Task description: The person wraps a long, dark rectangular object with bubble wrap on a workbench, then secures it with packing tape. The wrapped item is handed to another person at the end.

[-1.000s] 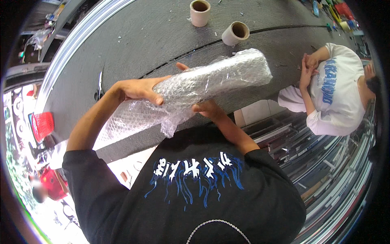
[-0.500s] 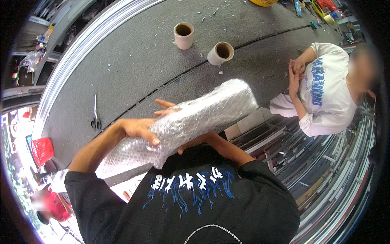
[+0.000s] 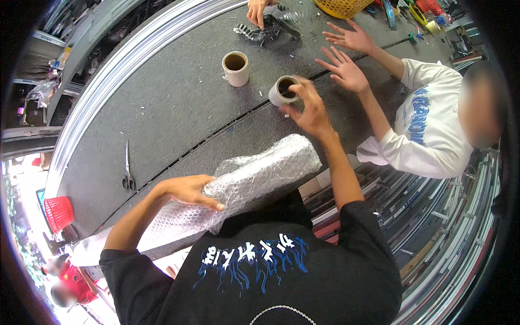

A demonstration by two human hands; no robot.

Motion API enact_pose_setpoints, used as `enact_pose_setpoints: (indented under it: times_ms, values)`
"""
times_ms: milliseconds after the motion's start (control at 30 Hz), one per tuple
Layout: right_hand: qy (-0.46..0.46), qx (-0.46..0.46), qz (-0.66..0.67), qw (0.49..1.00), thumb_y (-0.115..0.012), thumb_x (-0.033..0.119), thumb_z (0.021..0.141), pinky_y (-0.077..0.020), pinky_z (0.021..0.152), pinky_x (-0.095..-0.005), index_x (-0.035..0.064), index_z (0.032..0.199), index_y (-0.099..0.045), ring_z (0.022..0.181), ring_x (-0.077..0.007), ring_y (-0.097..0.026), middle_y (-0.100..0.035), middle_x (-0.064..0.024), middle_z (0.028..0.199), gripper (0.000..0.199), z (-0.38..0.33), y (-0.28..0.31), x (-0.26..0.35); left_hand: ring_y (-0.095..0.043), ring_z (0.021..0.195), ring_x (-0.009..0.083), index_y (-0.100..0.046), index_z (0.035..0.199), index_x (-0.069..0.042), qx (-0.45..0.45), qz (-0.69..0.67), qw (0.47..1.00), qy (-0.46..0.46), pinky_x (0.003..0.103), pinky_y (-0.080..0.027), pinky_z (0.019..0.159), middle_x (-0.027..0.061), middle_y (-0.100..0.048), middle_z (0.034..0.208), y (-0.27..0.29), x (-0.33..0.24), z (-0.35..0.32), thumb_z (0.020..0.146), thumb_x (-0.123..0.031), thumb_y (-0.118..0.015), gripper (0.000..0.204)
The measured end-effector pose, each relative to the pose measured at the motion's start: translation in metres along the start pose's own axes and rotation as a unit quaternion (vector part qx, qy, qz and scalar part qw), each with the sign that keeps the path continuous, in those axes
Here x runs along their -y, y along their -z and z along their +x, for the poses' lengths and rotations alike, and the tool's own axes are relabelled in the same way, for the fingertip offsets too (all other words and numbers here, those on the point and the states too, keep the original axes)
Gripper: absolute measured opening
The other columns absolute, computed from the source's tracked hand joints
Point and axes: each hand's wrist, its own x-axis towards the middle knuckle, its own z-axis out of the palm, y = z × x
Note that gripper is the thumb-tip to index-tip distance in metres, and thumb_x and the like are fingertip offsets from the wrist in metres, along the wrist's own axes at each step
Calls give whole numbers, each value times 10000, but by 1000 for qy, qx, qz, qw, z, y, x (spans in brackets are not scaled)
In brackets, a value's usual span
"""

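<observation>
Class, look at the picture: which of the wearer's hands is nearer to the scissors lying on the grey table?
The left hand. It rests on the bubble-wrapped roll, just right of the metal scissors. The right hand is farther off, gripping a beige tape roll.

One camera on the person's head looks down, close above the grey table (image 3: 162, 108) filling the frame's upper left.

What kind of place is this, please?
Probably a workshop or packing area: a long grey worktable carries tape rolls, scissors and a bubble-wrapped bundle, with metal profiles stacked alongside.
</observation>
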Motion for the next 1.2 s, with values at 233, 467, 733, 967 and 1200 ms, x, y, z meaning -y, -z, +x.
enact_pose_setpoints:
  times_ms: [233,467,733,967,1200]
  values:
    - [-213,28,366,905,-857,313,980,-604,877,-325,2,1173,-675,1021,-151,-743,-781,-124,1124,409,9,45,53,-758,1101,388,-702,1350,58,-172,115,978,1,488,-575,1003,273,-779,1187,-7,8,27,840,-669,-859,902]
    - [-267,58,461,844,-791,362,1037,-589,863,-311,-24,1205,-672,1006,-130,-732,-775,-102,1068,437,-16,-32,126,-623,1275,381,-703,1239,-8,-424,263,866,-13,475,-490,1092,177,-648,1327,-47,0,8,764,-518,-949,739]
    - [-301,112,399,859,-769,471,1031,-565,744,-307,-2,1089,-706,816,-133,-721,-777,-97,887,481,-27,-55,178,-594,1324,358,-568,1492,-40,-716,269,612,-201,492,-480,1090,178,-608,1449,-92,-42,-1,709,-293,-1009,934]
    - [73,50,89,992,-1069,329,580,-451,1157,-567,58,1637,-289,1430,-450,-446,-419,-236,1533,1342,-26,-21,224,-634,1316,268,-511,1565,29,-619,-204,687,-322,399,-497,1131,218,-641,1468,-102,-26,5,989,-260,-805,708]
    - [158,102,72,980,-1043,225,568,-440,1206,-567,106,1629,-350,1434,-459,-458,-487,-178,1382,1274,-28,-35,219,-571,1416,253,-498,1573,64,-462,-321,778,-281,404,-415,1225,185,-633,1495,-100,-14,-6,1066,-150,-715,592]
